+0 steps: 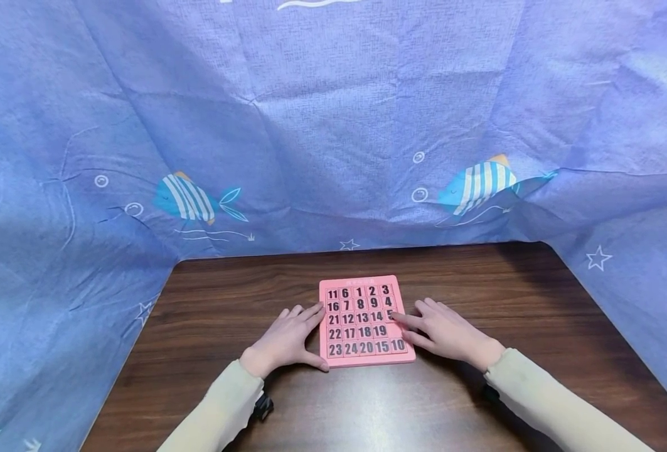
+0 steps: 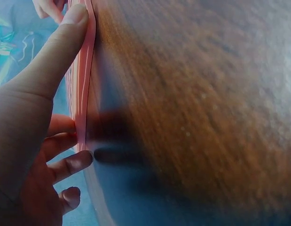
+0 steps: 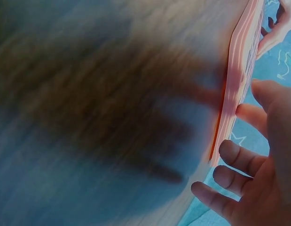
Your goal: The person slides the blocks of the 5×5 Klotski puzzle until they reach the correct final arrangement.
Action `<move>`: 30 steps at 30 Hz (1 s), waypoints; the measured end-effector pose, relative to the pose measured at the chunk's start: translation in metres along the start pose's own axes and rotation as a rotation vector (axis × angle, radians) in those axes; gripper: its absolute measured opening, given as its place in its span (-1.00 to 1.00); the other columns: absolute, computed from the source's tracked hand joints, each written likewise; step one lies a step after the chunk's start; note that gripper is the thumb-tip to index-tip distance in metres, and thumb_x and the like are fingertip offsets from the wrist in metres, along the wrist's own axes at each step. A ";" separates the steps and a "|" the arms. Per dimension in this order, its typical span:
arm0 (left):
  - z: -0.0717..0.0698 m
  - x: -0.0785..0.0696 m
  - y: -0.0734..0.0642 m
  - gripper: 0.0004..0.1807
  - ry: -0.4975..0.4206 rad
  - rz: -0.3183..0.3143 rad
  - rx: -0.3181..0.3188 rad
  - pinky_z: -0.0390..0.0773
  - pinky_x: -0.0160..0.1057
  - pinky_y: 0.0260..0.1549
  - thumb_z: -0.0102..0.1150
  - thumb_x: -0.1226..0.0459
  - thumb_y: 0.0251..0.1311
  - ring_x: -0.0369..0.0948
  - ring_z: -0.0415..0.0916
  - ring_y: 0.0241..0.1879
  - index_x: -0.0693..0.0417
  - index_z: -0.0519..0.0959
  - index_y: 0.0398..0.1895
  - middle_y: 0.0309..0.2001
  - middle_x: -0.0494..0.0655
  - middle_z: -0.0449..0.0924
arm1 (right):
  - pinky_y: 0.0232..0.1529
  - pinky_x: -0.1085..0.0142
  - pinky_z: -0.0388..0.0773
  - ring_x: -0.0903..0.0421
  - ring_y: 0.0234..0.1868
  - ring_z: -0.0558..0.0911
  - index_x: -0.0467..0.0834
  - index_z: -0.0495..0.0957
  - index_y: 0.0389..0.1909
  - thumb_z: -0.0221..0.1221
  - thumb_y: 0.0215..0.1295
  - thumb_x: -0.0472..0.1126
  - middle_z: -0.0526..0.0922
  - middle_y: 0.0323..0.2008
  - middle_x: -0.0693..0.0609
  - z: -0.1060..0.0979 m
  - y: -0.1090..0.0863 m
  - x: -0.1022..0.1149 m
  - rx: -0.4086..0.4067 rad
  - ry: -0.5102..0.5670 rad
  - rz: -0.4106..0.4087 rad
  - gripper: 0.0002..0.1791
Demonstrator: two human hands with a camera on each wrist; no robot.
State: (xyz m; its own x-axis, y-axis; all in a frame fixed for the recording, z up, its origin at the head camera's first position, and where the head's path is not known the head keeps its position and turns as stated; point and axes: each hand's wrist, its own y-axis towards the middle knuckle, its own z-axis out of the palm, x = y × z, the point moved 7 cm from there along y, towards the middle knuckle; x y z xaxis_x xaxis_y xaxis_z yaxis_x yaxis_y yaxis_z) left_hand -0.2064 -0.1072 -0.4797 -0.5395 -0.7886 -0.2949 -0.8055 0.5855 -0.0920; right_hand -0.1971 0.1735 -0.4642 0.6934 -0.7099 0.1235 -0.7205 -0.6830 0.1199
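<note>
Sliding number puzzle, pink, 5x5 (image 1: 362, 320), lies flat approx. mid dark wood-grain tbl. (image 1: 214, 351), betw. both hands. Rows, far to near: 11-6-1-2-3; 16-7-8-9-4; 21-12-13-14-5; 22-17-18-19 w/ bare slot at R end (image 1: 395, 331); 23-24-20-15-10.

R hand (image 1: 447, 333): index fingertip on tile 5 (image 1: 389, 315), partly covering it; other fingers spread, only slightly bent, thumb by puzzle's R edge; nothing gripped. L hand (image 1: 285, 339): thumb and fingers wide apart, mostly straight; index at L edge approx. level w/ rows 2-3, thumb on near-L corner; touches the frame, no grip round it. L wrist cam shows thumb pad against pink edge, little finger clear of it.

Pale sleeves on both arms, L (image 1: 214, 402) & R (image 1: 559, 402); blk. device (image 1: 263, 407) under L wrist, another (image 1: 490, 394), mostly hidden, under R. Bright glare on tbl. nr. person. Behind: creased blue fabric (image 1: 333, 125) w/ 2 striped fish prints, L (image 1: 189, 198) & R (image 1: 477, 185), plus white bubble outlines.
</note>
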 end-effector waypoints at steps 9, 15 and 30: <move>-0.002 -0.001 0.000 0.31 0.008 0.011 -0.011 0.30 0.18 0.33 0.47 -0.44 -0.16 0.04 0.35 0.32 0.11 0.29 0.59 0.59 0.02 0.24 | -0.27 0.29 0.31 0.23 -0.33 0.27 0.16 0.62 0.35 0.20 0.51 0.08 0.35 -0.36 0.23 -0.004 -0.015 0.014 -0.052 0.003 -0.076 -0.56; -0.004 -0.002 -0.001 0.30 0.020 0.022 -0.020 0.35 0.12 0.26 0.48 -0.43 -0.17 0.01 0.38 0.25 0.12 0.31 0.58 0.58 0.04 0.26 | -0.29 0.37 0.25 0.29 -0.35 0.20 0.16 0.63 0.33 0.22 0.50 0.06 0.29 -0.38 0.30 -0.007 -0.031 0.027 -0.108 0.026 -0.181 -0.57; -0.004 -0.003 -0.002 0.31 0.012 0.024 -0.026 0.34 0.14 0.28 0.49 -0.43 -0.18 0.04 0.37 0.29 0.13 0.32 0.58 0.58 0.05 0.26 | -0.29 0.33 0.27 0.27 -0.35 0.21 0.14 0.64 0.32 0.26 0.47 0.04 0.30 -0.39 0.27 -0.006 -0.032 0.025 -0.132 -0.025 -0.179 -0.56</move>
State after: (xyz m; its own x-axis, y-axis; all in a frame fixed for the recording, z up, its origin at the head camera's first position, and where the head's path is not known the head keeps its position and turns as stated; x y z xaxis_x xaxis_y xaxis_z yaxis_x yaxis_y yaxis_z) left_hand -0.2042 -0.1069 -0.4749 -0.5614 -0.7766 -0.2857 -0.7982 0.5993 -0.0607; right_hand -0.1572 0.1787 -0.4594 0.8088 -0.5846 0.0641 -0.5785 -0.7712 0.2657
